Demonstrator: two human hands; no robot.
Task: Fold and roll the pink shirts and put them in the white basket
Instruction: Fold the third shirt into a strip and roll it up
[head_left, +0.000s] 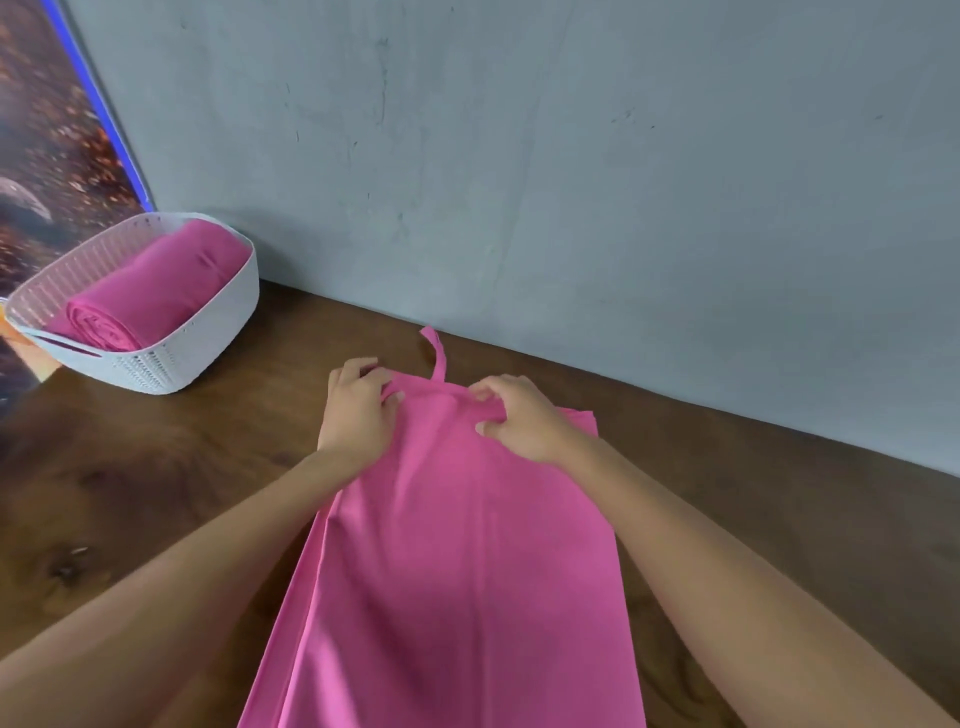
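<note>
Left hand (358, 410) and right hand (522, 418) both pinch the far edge of the shirt (457, 571), fingers curled into the cloth; it lies folded lengthwise on the table (156, 493), one strap (436, 353) loose. Basket (218, 332), far left, holds a roll (150, 291)

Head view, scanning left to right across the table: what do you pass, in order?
white basket holding a rolled pink shirt → left hand → thin strap of the flat pink shirt → right hand. Both hands grip the flat shirt's far edge.
</note>
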